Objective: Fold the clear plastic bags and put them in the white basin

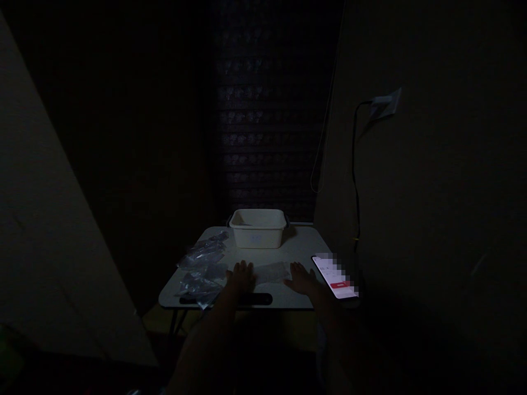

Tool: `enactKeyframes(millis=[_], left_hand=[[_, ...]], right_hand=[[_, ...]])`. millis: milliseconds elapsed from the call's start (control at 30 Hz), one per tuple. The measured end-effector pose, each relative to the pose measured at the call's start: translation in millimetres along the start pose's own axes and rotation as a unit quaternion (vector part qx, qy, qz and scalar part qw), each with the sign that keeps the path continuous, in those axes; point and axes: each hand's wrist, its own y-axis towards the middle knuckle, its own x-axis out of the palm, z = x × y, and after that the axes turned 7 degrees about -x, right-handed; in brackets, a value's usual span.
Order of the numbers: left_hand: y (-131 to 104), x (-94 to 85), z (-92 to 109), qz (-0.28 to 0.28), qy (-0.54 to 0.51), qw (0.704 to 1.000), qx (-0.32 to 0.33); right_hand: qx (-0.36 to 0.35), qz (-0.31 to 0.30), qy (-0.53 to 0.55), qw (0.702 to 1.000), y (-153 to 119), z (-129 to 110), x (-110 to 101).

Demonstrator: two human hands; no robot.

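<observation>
A thin, see-through plastic bag lies flat on the small light table, between my two hands. My left hand rests palm down at the bag's left end, its fingers stretched out. At the right end my right hand lies low over the table, with thumb and fingers apart. Neither hand is wrapped around anything. More clear plastic bags lie crumpled in a loose heap along the table's left side, and other bags lie nearer the front. The scene is dark, so fine detail is lost.
A white plastic tub stands at the back of the table. A lit phone lies at the right edge. The front edge has a dark slot. A black cable hangs from a wall outlet at right.
</observation>
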Motion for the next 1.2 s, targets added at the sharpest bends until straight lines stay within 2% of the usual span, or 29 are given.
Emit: enactKeyframes(millis=[267,500,700,800,933,1067,1200], left_hand=[[1.7,3.2,5.4,0.015,-0.016,1.000,0.011],[-2.2,2.6,6.0,-0.016,-0.017,1.000,0.007],[-6.4,1.6,7.6,-0.009,-0.006,1.000,0.002],[-6.9,0.0,6.9,-0.033,0.001,0.999,0.001],[-4.6,2.3,3.7,-0.052,0.003,0.999,0.005],[-1.9,5.5,3.1,-0.052,-0.003,0.999,-0.004],[-4.6,3.1,5.7,-0.035,0.001,0.999,-0.001]], right_hand=[[0.003,0.010,0.002,1.000,1.6,-3.3,0.8],[-0.052,0.078,-0.024,0.995,3.7,-17.0,-1.8],[-0.116,0.086,-0.007,0.989,5.4,-48.9,-0.5],[-0.159,0.094,0.007,0.983,7.1,-72.0,2.4],[-0.173,0.094,0.042,0.979,11.6,-94.3,5.9],[-0.157,0.056,0.036,0.985,15.6,-93.8,8.5],[-0.118,0.053,0.014,0.992,18.8,-80.6,12.3]])
